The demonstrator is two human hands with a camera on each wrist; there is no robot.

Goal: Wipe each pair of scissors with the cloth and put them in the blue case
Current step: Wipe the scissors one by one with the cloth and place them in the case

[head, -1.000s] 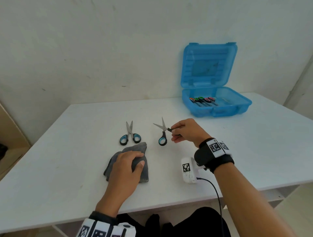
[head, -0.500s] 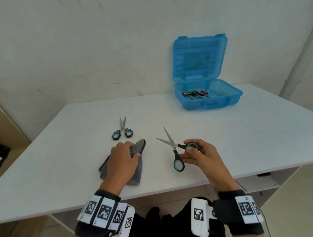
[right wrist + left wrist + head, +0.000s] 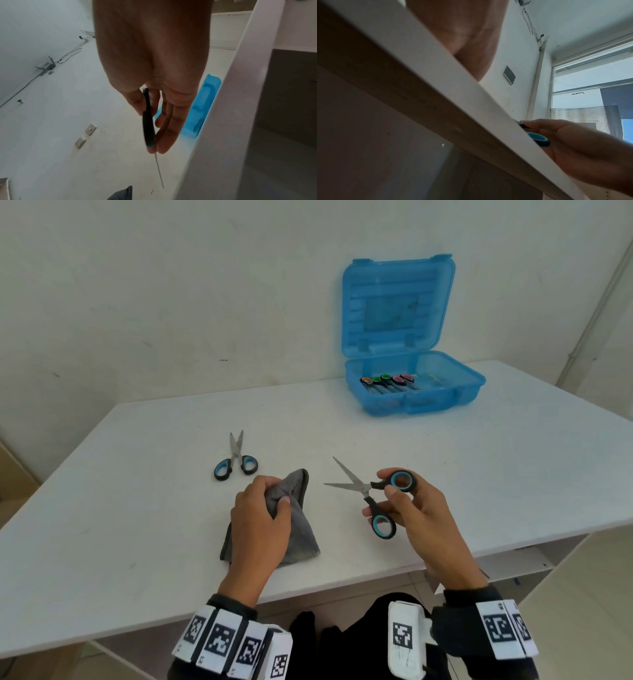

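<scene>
My right hand point(image 3: 407, 501) holds a pair of black and blue scissors point(image 3: 371, 494) by the handles, above the table's near edge, blades spread and pointing left. In the right wrist view the scissors point(image 3: 148, 128) show edge-on between my fingers. My left hand point(image 3: 262, 518) grips the grey cloth point(image 3: 298, 529), bunching its top while the rest lies on the table. A second pair of blue-handled scissors point(image 3: 235, 457) lies shut on the table behind the cloth. The blue case point(image 3: 442, 392) stands open at the back right, with several colour-handled scissors point(image 3: 387, 383) inside.
The white table point(image 3: 137, 508) stands against a white wall. In the left wrist view only the table's front edge point(image 3: 436, 75) and my right hand point(image 3: 573, 146) with a scissor handle show. The case's lid point(image 3: 397, 302) stands upright against the wall.
My right hand has lifted the scissors off the table and brought them nearer, blades spread. My left hand has closed on the cloth and gathered its top up.
</scene>
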